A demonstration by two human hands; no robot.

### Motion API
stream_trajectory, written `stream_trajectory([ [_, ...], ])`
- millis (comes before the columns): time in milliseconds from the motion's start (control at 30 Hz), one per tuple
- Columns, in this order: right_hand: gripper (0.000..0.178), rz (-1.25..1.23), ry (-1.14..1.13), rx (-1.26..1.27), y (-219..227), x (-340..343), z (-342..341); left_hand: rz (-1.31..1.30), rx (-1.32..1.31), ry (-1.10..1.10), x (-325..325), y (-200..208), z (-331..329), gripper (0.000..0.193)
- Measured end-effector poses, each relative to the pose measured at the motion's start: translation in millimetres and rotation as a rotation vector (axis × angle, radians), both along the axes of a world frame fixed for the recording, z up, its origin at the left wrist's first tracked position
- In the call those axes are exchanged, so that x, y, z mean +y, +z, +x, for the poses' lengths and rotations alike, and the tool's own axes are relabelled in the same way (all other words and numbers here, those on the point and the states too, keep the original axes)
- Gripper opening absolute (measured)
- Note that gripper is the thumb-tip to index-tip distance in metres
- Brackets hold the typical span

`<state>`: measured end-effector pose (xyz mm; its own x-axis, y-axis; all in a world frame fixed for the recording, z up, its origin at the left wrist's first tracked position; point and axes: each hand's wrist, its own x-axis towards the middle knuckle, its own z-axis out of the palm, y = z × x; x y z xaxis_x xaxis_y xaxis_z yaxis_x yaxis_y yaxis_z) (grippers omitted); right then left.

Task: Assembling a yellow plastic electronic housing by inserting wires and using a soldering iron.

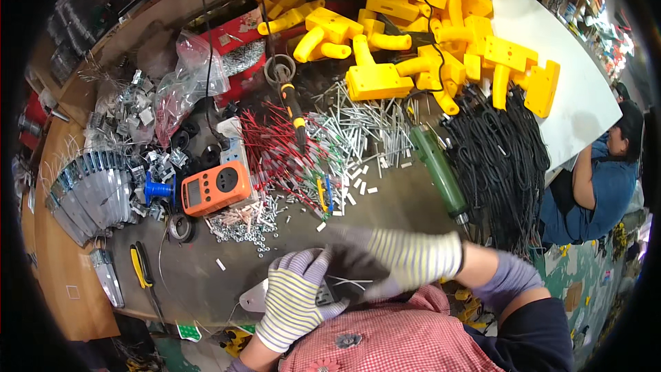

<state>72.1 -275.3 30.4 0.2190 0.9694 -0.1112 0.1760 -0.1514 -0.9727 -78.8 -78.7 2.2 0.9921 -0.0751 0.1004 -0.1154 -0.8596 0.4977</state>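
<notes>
Both my hands wear striped knit gloves and meet close to my chest at the bottom of the view. My left hand [295, 296] grips a flat metal bracket [253, 297] whose rounded end sticks out to the left. My right hand [392, 260] reaches across from the right with its dark palm coating over the same piece and some thin white wires [348, 281]. What its fingers pinch is hidden.
On the workbench lie an orange meter [215, 188], red wires [275, 151], metal pins [358, 127], a green power screwdriver [441, 172], black cable bundles [499, 158], yellow plastic handles [413, 27], yellow pliers [141, 266]. A seated person in blue [606, 179] is at the right.
</notes>
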Motion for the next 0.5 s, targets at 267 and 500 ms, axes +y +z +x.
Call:
stream_trajectory([
  [267,0.029,-0.093,-0.502,-1.524,33,133,242,-0.019,-0.012,-0.015,-1,1,-3,0.075],
  [500,0.026,-0.514,-0.007,-1.920,47,208,303,-0.082,0.057,-0.028,1,9,-1,0.076],
])
